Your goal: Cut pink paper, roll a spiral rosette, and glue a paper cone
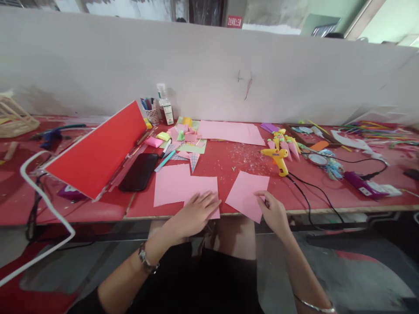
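My left hand [196,213] lies flat, fingers stretched out, on the pink paper sheets [172,185] near the table's front edge. To the right, a separate pink paper piece [245,192] lies at a slant, its lower corner reaching past the edge. My right hand [274,211] pinches this piece at its right side between thumb and fingers. Just beyond that hand a yellow glue gun [279,161] rests on the table with its cord trailing right. A small paper cone [194,161] with grid lines stands point-down in view behind the left sheets.
A black phone [139,172] and a slanted red board [101,150] are on the left. Behind lie a large pink sheet [231,131], a pen cup [152,115], a bottle [166,107] and pink cone shapes [293,148]. A purple power strip [365,185] sits right.
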The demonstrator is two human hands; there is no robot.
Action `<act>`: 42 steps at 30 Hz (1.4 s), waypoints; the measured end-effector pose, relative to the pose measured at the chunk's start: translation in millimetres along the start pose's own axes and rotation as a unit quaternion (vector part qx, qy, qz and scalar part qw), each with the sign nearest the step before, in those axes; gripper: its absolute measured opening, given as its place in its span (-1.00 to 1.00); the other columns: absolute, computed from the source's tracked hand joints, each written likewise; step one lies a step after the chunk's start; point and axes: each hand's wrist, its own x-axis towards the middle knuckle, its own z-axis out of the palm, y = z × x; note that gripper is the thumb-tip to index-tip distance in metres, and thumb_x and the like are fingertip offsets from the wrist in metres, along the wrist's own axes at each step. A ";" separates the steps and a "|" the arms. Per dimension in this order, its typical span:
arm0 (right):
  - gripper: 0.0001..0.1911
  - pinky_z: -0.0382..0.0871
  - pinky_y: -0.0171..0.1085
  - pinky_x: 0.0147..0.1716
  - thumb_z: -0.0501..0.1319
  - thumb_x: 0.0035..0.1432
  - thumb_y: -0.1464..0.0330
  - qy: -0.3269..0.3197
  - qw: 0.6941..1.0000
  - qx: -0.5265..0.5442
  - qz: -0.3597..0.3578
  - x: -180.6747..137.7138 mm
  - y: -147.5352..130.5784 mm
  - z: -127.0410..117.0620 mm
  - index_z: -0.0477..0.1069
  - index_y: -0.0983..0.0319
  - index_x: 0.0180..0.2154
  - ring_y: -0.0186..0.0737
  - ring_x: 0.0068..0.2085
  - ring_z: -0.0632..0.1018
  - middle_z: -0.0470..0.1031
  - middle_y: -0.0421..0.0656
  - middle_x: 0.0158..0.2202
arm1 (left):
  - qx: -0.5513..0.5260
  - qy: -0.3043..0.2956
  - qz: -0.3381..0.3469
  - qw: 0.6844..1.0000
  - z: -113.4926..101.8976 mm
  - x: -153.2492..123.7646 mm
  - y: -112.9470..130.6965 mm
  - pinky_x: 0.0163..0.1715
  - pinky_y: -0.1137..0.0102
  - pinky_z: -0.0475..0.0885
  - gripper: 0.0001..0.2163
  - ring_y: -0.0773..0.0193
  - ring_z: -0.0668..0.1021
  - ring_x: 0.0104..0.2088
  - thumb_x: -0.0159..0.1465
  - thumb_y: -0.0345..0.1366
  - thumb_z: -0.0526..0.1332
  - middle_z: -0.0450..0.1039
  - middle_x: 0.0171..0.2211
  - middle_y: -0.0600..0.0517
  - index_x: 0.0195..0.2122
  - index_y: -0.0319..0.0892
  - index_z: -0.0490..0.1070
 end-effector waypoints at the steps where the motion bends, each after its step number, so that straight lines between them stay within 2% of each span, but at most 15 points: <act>1: -0.75 0.12 -0.37 -0.61 -0.03 -0.06 0.28 0.003 1.000 0.000 -0.004 -0.2 -0.2 0.0 0.37 0.21 -0.46 -0.33 -0.65 0.26 0.28 -0.26 -0.70 | -0.020 0.008 0.014 1.000 -2.1 -7.0 -1.8 0.12 0.26 0.02 -0.53 0.29 0.04 0.17 0.17 -0.51 -0.12 -0.02 0.18 -0.01 0.14 -0.17 0.00; 4: -0.75 0.10 -0.37 -0.62 -0.03 -0.06 0.27 0.006 1.000 -0.004 -0.009 -0.7 -1.2 -0.1 0.38 0.21 -0.48 -0.33 -0.65 0.26 0.26 -0.26 -0.72 | -0.078 0.063 0.010 0.995 -17.2 -30.2 -9.1 0.10 0.40 0.12 -0.52 0.39 0.15 0.13 0.17 -0.49 -0.17 0.06 0.16 0.07 0.13 -0.15 0.01; 8: -0.73 0.07 -0.37 -0.63 -0.04 -0.06 0.26 0.001 1.000 -0.007 -0.007 -1.2 -1.6 0.0 0.38 0.22 -0.48 -0.33 -0.67 0.24 0.20 -0.27 -0.74 | -0.068 0.228 -0.095 0.967 -38.8 -57.9 -24.9 0.11 0.40 0.10 -0.47 0.34 0.13 0.14 0.10 -0.50 -0.21 0.06 0.16 0.06 0.14 -0.21 0.00; 10: -0.73 0.08 -0.37 -0.63 -0.04 -0.05 0.26 -0.006 1.000 -0.003 -0.008 -1.1 -0.5 0.3 0.38 0.22 -0.47 -0.33 -0.66 0.25 0.20 -0.27 -0.74 | -0.031 0.268 -0.126 0.955 -40.9 -63.9 -35.4 0.11 0.37 0.09 -0.48 0.30 0.13 0.14 0.10 -0.48 -0.20 0.06 0.15 0.05 0.14 -0.21 0.00; 12: -0.74 0.10 -0.37 -0.62 -0.03 -0.05 0.26 -0.016 1.000 0.004 -0.011 -0.7 0.9 1.0 0.38 0.22 -0.46 -0.33 -0.65 0.26 0.24 -0.26 -0.72 | 0.014 0.257 -0.144 0.956 -35.2 -62.8 -46.0 0.12 0.31 0.08 -0.49 0.25 0.13 0.14 0.11 -0.47 -0.20 0.06 0.15 0.00 0.13 -0.24 0.03; 14: -0.75 0.13 -0.36 -0.60 -0.02 -0.05 0.27 -0.030 0.999 0.017 -0.018 -0.2 1.6 2.1 0.37 0.22 -0.46 -0.33 -0.63 0.29 0.30 -0.25 -0.68 | 0.054 0.214 -0.158 0.962 -23.8 -56.7 -55.1 0.10 0.22 0.08 -0.51 0.21 0.14 0.14 0.12 -0.48 -0.19 0.10 0.13 -0.04 0.11 -0.25 0.08; 17: -0.77 0.17 -0.36 -0.57 -0.01 -0.04 0.28 -0.047 0.998 0.037 -0.033 0.1 0.4 4.4 0.37 0.22 -0.46 -0.33 -0.60 0.32 0.38 -0.22 -0.61 | 0.065 0.153 -0.191 0.968 -4.9 -46.1 -63.6 0.07 0.14 0.10 -0.58 0.16 0.16 0.13 0.20 -0.32 -0.13 0.14 0.11 -0.09 0.10 -0.22 0.09; 20: -0.76 0.17 -0.36 -0.59 -0.01 -0.04 0.27 -0.058 0.997 0.037 -0.036 -0.1 -2.8 6.1 0.38 0.23 -0.45 -0.34 -0.62 0.30 0.40 -0.20 -0.59 | 0.057 0.125 -0.189 0.972 4.9 -41.3 -67.7 0.06 0.13 0.09 -0.59 0.19 0.17 0.12 0.23 -0.22 -0.13 0.14 0.11 -0.09 0.10 -0.19 0.09; 25: -0.76 0.17 -0.36 -0.59 -0.01 -0.05 0.28 -0.070 0.996 0.037 -0.041 0.4 -9.5 6.3 0.38 0.22 -0.45 -0.34 -0.62 0.31 0.42 -0.20 -0.58 | 0.045 0.107 -0.154 0.981 -0.3 -41.7 -78.0 0.08 0.13 0.04 -0.57 0.20 0.14 0.14 0.23 -0.14 -0.15 0.11 0.13 -0.05 0.11 -0.15 0.07; 29: -0.78 0.19 -0.37 -0.57 0.00 -0.05 0.30 -0.106 0.991 0.049 -0.070 3.2 -16.4 10.1 0.38 0.21 -0.43 -0.35 -0.61 0.33 0.45 -0.20 -0.53 | 0.045 0.100 -0.123 0.986 -6.6 -39.5 -92.1 0.09 0.15 0.03 -0.57 0.21 0.15 0.14 0.23 -0.12 -0.15 0.10 0.14 -0.02 0.10 -0.10 0.08; 32: -0.73 0.25 -0.35 -0.49 -0.06 0.02 0.32 -0.140 0.984 0.054 -0.094 9.0 -20.3 18.0 0.38 0.22 -0.36 -0.32 -0.53 0.40 0.47 -0.17 -0.44 | 0.050 0.107 -0.131 0.984 -7.9 -33.8 -96.9 0.08 0.15 0.03 -0.58 0.20 0.16 0.13 0.23 -0.15 -0.15 0.12 0.13 -0.04 0.09 -0.14 0.10; 35: -0.66 0.29 -0.29 -0.31 -0.14 0.03 0.41 -0.181 0.973 0.079 -0.118 18.0 -21.8 27.0 0.37 0.22 -0.29 -0.25 -0.30 0.46 0.48 -0.14 -0.32 | 0.040 0.135 -0.156 0.978 -9.0 -22.6 -87.7 0.09 0.13 0.01 -0.56 0.17 0.15 0.13 0.23 -0.17 -0.14 0.13 0.12 -0.11 0.09 -0.24 0.09; 38: -0.62 0.29 -0.24 -0.19 -0.15 -0.05 0.48 -0.209 0.966 0.100 -0.113 26.9 -21.9 32.4 0.35 0.21 -0.27 -0.23 -0.17 0.44 0.47 -0.16 -0.27 | 0.008 0.138 -0.088 0.986 -12.0 -5.2 -67.1 0.11 0.24 -0.02 -0.57 0.27 0.11 0.14 0.24 -0.18 -0.13 0.09 0.14 -0.05 0.11 -0.20 0.05; 42: -0.60 0.23 -0.20 -0.07 -0.14 -0.11 0.50 -0.233 0.957 0.132 -0.116 34.1 -20.6 29.3 0.34 0.22 -0.26 -0.25 -0.10 0.41 0.44 -0.16 -0.19 | -0.005 0.067 -0.014 0.998 -12.8 20.0 -44.8 0.13 0.18 -0.13 -0.51 0.24 0.02 0.18 0.22 -0.07 -0.11 0.01 0.18 0.02 0.15 -0.12 -0.04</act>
